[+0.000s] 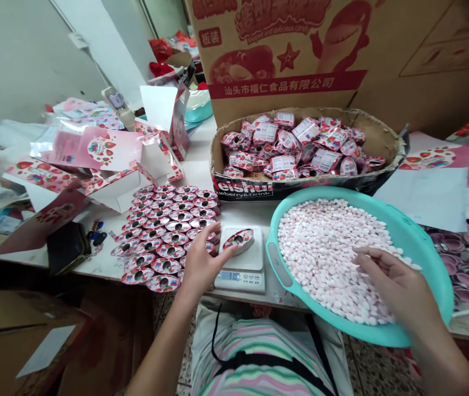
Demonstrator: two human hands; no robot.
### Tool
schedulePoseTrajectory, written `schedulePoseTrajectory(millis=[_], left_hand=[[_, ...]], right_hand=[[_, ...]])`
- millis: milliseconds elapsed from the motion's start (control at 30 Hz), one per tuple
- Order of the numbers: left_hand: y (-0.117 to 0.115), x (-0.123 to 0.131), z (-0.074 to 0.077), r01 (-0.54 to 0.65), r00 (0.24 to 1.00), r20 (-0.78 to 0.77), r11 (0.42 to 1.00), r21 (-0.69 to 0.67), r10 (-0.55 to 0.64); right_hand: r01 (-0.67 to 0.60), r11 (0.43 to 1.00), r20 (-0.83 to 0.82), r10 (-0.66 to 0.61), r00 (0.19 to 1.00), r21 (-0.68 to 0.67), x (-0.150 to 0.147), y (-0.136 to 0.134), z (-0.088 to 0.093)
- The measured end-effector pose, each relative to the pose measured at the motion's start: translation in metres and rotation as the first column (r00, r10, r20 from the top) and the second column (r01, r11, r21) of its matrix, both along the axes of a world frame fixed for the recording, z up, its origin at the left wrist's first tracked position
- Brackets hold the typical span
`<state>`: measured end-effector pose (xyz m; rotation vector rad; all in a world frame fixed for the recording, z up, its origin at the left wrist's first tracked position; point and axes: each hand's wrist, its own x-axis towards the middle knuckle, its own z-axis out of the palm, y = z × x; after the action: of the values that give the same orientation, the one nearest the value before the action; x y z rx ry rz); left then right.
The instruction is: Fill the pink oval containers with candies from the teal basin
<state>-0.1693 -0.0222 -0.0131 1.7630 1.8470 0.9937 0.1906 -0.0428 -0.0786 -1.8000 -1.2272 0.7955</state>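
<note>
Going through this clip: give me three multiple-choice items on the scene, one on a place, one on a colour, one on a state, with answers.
1. Where is the oval tin by the left hand?
A. On the floor
B. On the scale
C. In the person's lap

2. What colour is the basin under the right hand?
A. Red
B. Yellow
C. Teal

3. What state is the scale's display in?
A. Lit, showing digits
B. Dark
C. Covered by a hand

1: B, the tin lies on the scale's pan.
2: C, its rim and wall show teal.
3: A, digits show on it.
</note>
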Motion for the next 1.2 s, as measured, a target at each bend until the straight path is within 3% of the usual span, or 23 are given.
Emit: schedulePoseTrajectory(millis=[167, 633, 833, 1000, 1100, 1200], left_hand=[[-0.005, -0.006, 0.004, -0.076, 0.997, 0.013, 0.995, 0.066, 0.075], [-0.004, -0.002, -0.004, -0.043, 0.999, 0.007, 0.999, 0.007, 0.043], [0.000, 0.013, -0.031, 0.117, 0.961, -0.252, 0.993, 0.004, -0.112], [0.011, 0.018, -0.045, 0.124, 0.885, -0.453, 0.992, 0.011, -0.106], [0.015, 0.015, -0.042, 0.108, 0.879, -0.461, 0.993, -0.049, -0.118], [0.018, 0.015, -0.023, 0.058, 0.933, -0.357, 0.998, 0.032, -0.043]], right_hand=[[0.026, 0.993, -0.043, -0.031, 0.999, -0.111, -0.004, 0.000, 0.010], [0.006, 0.995, 0.036, -0.003, 0.999, -0.103, -0.002, -0.001, 0.009], [-0.002, 0.992, 0.027, 0.006, 1.000, -0.122, 0.000, 0.000, 0.005], [-0.030, 0.995, 0.009, 0.031, 0.999, -0.098, -0.002, 0.001, 0.006], [-0.040, 0.997, 0.013, 0.040, 0.999, -0.062, -0.005, 0.002, 0.008], [-0.059, 0.998, 0.005, 0.060, 0.998, -0.013, -0.007, 0.003, 0.009]])
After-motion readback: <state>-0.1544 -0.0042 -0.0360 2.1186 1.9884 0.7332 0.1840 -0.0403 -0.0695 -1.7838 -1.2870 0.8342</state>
